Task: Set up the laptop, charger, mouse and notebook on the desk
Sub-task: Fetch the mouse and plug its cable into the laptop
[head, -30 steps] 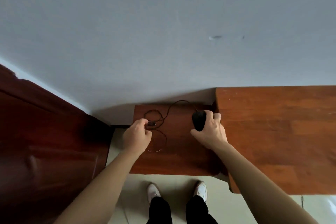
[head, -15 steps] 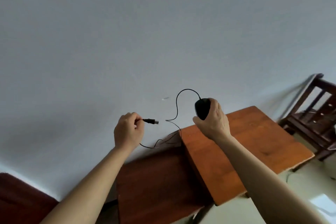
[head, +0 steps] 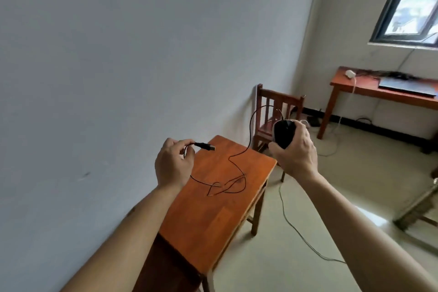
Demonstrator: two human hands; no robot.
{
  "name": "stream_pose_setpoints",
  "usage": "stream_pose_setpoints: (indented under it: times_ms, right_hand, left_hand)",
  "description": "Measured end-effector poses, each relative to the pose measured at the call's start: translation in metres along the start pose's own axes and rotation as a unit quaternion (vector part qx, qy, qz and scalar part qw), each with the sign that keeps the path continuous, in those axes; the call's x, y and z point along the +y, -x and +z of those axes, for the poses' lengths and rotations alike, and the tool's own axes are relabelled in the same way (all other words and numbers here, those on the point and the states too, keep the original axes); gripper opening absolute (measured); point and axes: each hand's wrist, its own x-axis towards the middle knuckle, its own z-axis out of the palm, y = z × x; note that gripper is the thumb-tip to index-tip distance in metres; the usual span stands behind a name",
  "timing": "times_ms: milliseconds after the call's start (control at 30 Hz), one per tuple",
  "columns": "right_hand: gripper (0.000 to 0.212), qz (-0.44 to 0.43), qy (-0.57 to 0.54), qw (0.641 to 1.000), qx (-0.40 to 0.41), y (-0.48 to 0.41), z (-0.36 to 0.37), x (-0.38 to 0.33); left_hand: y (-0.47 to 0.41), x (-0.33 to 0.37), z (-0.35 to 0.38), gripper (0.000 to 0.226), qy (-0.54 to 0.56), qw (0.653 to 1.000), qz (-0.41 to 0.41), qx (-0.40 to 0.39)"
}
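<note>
In the head view, the right hand [head: 296,152] is held up in the air in front of a chair [head: 272,111], its fingers wrapped round the black mouse [head: 283,134]. The left hand [head: 173,166] pinches the cable [head: 237,166] just behind its USB plug [head: 205,146]. The slack loops hang low over the wooden bench [head: 213,232] (touching it or not, I cannot tell). A closed laptop [head: 406,87] lies on the far bench [head: 343,84] under the window.

Soft daylight from window [head: 412,0], wide-angle edge distortion, slight blur.
</note>
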Motion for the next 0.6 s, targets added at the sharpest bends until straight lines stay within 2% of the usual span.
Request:
stream_pose_setpoints:
  times_ms: [100,233,400,600]
  right_hand:
    - [0.074,0.018,0.001,0.999,0.028,-0.031,-0.036,0.060]
    - [0.073,0.027,0.011,0.999,0.038,-0.070,-0.074,0.128]
    - [0.073,0.058,0.039,0.996,0.060,-0.130,-0.139,0.227]
    - [0.070,0.101,0.065,0.989,0.089,-0.197,-0.179,0.320]
  left_hand:
    - [-0.014,0.051,0.070,0.015,0.007,0.999,0.030,-0.033]
    - [-0.027,0.109,0.154,0.017,0.076,0.995,0.020,-0.060]
    - [-0.033,0.203,0.279,0.024,0.219,0.961,-0.040,-0.167]
    - [-0.057,0.271,0.393,0.022,0.225,0.944,0.014,-0.243]
